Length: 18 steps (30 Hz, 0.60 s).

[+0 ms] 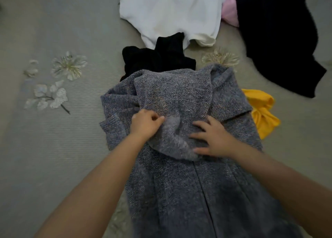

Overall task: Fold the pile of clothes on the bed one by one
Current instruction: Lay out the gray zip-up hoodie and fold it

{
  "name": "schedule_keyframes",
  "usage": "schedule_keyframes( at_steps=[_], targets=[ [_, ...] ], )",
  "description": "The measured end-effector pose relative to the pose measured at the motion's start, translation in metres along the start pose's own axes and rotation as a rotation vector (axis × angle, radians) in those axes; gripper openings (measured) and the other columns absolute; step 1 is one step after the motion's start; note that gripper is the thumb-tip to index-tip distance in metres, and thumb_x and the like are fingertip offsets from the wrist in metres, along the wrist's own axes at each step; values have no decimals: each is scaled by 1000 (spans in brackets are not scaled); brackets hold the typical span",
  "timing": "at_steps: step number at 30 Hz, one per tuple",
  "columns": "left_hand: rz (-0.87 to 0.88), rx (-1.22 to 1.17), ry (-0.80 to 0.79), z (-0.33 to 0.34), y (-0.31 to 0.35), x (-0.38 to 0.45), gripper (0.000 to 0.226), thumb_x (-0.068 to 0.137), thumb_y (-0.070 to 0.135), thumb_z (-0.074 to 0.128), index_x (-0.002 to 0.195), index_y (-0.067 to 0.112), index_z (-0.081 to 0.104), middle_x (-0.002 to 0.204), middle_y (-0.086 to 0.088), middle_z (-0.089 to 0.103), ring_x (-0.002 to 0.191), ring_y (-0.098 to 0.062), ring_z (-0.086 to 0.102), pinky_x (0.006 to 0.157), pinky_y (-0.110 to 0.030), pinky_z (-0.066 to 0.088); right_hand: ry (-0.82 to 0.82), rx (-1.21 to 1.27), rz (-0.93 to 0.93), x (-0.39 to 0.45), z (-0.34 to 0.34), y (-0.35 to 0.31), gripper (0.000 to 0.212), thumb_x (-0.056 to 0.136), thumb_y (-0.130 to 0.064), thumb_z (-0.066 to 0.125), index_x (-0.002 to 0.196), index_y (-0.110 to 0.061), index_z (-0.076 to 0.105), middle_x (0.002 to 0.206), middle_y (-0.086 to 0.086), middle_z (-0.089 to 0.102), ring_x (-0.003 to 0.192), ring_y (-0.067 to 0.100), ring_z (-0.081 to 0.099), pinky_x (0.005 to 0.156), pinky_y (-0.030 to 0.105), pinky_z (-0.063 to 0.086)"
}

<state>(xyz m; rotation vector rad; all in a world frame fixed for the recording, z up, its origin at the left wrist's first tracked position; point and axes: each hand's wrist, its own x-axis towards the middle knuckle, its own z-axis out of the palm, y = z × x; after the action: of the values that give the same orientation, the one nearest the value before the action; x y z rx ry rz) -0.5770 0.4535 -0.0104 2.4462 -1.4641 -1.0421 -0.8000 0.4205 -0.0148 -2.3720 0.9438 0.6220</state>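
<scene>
Now you work the grey knit hoodie (188,184) on the bed (53,148).
Your left hand (145,124) pinches its fabric, fingers curled; your right hand (213,139) presses flat, fingers spread.

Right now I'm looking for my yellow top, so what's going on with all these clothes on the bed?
A person is working on a grey knitted jacket spread out on the bed. The left hand pinches a fold of its fabric, and the right hand lies flat on it, fingers spread. The other clothes lie unfolded around it: a yellow garment just right of the jacket, a small black piece and a white top beyond it, and a large black garment with something pink beside it.
</scene>
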Motion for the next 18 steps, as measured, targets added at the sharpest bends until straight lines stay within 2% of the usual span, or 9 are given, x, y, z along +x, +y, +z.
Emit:
schedule_keyframes(
  at_steps=[3, 6, 8, 9, 11, 12, 14, 16, 18],
  targets=[
    [-532, -648, 164, 29, -14, -26, 55, 76, 34, 72, 114, 10, 40, 128, -15, 41, 110, -32, 47, 92, -41, 44, 73, -91, 47, -17, 31, -4, 52, 91, -50, 42, 138, -29, 37, 155, 0, 3, 141, 33, -5, 115, 46, 8],
    [-813, -1135, -39, 43, -11, -34, 74, 73, 40, 72, 130, 10, 34, 131, -11, 47, 111, -30, 50, 79, -40, 45, 379, 275, 265, -26, 42, -5, 42, 93, -37, 48, 126, -11, 55, 153, 9, 17, 141, 28, 12, 113, 36, 16],
    [-782, -1195, -138, 44, 0, -34, 75, 70, 48, 71, 129, 12, 41, 128, -7, 52, 109, -28, 52, 81, -40, 46, 555, 580, 516, -23, 37, -13, 53, 88, -36, 57, 127, -1, 48, 143, 16, 32, 130, 30, 33, 102, 35, 33],
    [-744, -1187, -128, 46, 5, -31, 72, 71, 46, 71, 128, 11, 44, 126, -7, 53, 111, -29, 51, 85, -41, 46, 575, 704, 630, -19, 34, -16, 59, 86, -39, 58, 128, 1, 43, 134, 18, 40, 120, 31, 43, 91, 35, 40],
    [-664, -1129, -32, 46, 19, -31, 55, 80, 26, 69, 126, 5, 47, 125, -10, 54, 113, -31, 51, 93, -40, 45, 438, 871, 776, -5, 27, -20, 57, 87, -45, 54, 117, 3, 46, 113, 19, 54, 99, 34, 55, 75, 34, 44],
    [-633, -1111, 3, 46, 25, -31, 45, 84, 14, 64, 124, 1, 49, 125, -13, 55, 111, -32, 52, 95, -41, 45, 352, 936, 805, 0, 24, -21, 51, 88, -43, 54, 109, 3, 51, 106, 20, 57, 91, 34, 57, 73, 36, 47],
    [-587, -1148, 10, 44, 33, -35, 31, 85, -5, 53, 115, -4, 53, 114, -19, 60, 102, -32, 56, 92, -44, 47, 341, 1135, 815, 7, 22, -23, 30, 89, -25, 58, 104, 0, 56, 106, 20, 62, 89, 33, 59, 80, 44, 51],
    [-506, -1296, 15, 34, 34, -44, 23, 83, -15, 44, 95, 0, 57, 84, -12, 69, 85, -30, 59, 78, -40, 51, 501, 1386, 762, 5, 19, -20, 13, 88, -7, 55, 99, -12, 57, 100, 11, 65, 91, 29, 61, 81, 38, 51],
    [-334, -1544, -5, 27, 26, -50, 32, 80, -19, 39, 84, 7, 57, 67, 0, 71, 72, -22, 64, 69, -34, 54, 777, 1656, 581, -6, 11, -14, 28, 86, 3, 50, 91, -23, 60, 88, -6, 69, 87, 18, 65, 79, 35, 51]
  ],
)
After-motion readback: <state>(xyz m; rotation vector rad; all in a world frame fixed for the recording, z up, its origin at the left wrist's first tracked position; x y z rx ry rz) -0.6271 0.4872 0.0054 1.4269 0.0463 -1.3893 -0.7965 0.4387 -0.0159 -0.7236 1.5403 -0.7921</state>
